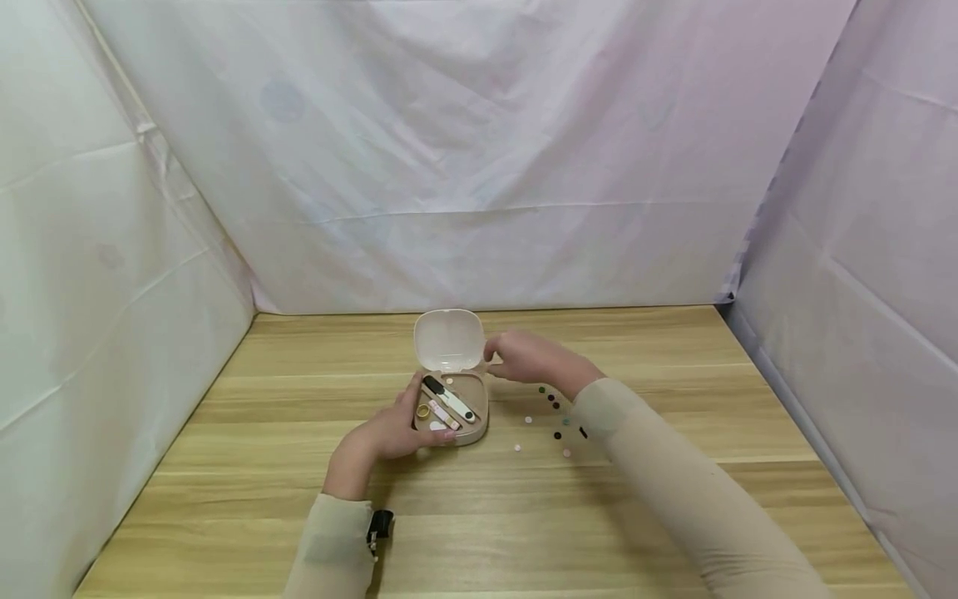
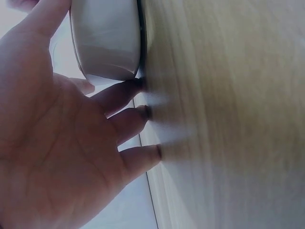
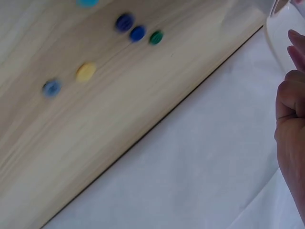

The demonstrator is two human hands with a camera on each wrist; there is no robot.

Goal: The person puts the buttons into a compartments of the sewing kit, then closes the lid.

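A small beige case [image 1: 475, 434] stands with its whitish lid [image 1: 449, 339] raised. Inside lie a white tool with a black end [image 1: 452, 401], a pale printed strip [image 1: 445, 414], a gold ring [image 1: 423, 411] and a small pale button [image 1: 450, 381]. My left hand [image 1: 389, 428] holds the case, thumb at the front and forefinger along the left side; its other fingers spread down to the table in the left wrist view. Bent fingers of my right hand [image 1: 527, 356] are at the lid's right edge; whether they pinch anything is hidden.
Several loose buttons lie right of the case, among them a green button [image 1: 542, 389], a black button [image 1: 557, 436] and a pink button [image 1: 566, 453]. The wooden table [image 1: 314, 358] meets white cloth walls [image 1: 479, 166] at the back and sides.
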